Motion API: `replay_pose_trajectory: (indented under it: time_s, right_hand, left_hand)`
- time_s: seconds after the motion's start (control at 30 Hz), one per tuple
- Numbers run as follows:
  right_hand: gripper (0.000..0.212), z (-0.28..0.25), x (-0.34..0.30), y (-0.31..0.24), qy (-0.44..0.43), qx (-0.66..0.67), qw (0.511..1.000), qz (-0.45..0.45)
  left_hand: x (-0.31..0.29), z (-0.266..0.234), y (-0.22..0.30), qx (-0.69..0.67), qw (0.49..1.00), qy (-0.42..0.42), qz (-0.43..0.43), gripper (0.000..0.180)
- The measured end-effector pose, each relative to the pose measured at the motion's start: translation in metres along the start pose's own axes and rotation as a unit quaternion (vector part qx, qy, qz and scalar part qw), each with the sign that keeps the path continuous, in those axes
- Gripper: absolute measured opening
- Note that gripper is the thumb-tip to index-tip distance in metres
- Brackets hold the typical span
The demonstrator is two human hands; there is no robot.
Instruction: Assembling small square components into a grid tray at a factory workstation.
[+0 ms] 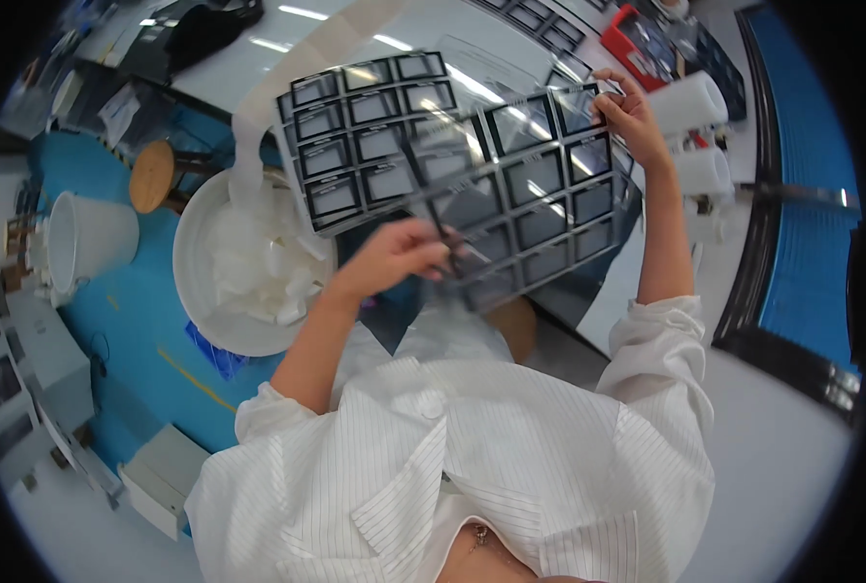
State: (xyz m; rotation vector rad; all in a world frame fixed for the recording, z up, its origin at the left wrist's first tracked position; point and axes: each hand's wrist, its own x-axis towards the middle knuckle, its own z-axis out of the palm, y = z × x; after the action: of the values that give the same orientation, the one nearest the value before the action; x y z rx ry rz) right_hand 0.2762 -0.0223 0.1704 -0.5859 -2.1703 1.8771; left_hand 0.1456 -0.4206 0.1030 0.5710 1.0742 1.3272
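A clear sheet printed with rows of black-framed rectangular windows (533, 178) hangs tilted between my two hands above the table's near edge. My right hand (631, 120) pinches its upper right corner. At the lower left edge, my left hand (402, 255) is closed on the same sheet, its fingertips slightly smeared by motion. Just left of it, a stack of similar black-framed sheets (363, 144) lies on the white table (408, 24). The held sheet partly overlaps this stack in view, and whether they touch I cannot tell.
Left of my left hand stands a round white bin (186, 255) holding crumpled whitish film. A translucent strip (250, 126) runs from the table into it. A wooden stool (151, 177) and white bucket (91, 241) stand farther left. Right are white rolls (690, 101) and a red tray (623, 37).
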Motion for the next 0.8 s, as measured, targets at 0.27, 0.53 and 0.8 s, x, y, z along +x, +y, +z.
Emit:
replay_pose_trajectory:
  time_s: [0.27, 0.53, 0.8]
  right_hand:
    - [0.052, -0.001, -0.099, 0.126, 0.153, -0.415, 0.896, -0.039]
    - [0.076, 0.183, -0.235, 0.074, 0.022, -0.480, 0.869, 0.118]
    - [0.076, 0.165, -0.258, 0.057, 0.015, -0.399, 0.913, 0.087]
  left_hand:
    - [0.047, 0.091, -0.189, -0.105, 0.973, -0.107, -0.176, 0.018]
    - [0.054, 0.090, -0.186, -0.003, 0.984, -0.176, -0.038, 0.012]
    - [0.072, 0.097, -0.143, 0.288, 0.909, -0.276, 0.120, 0.023]
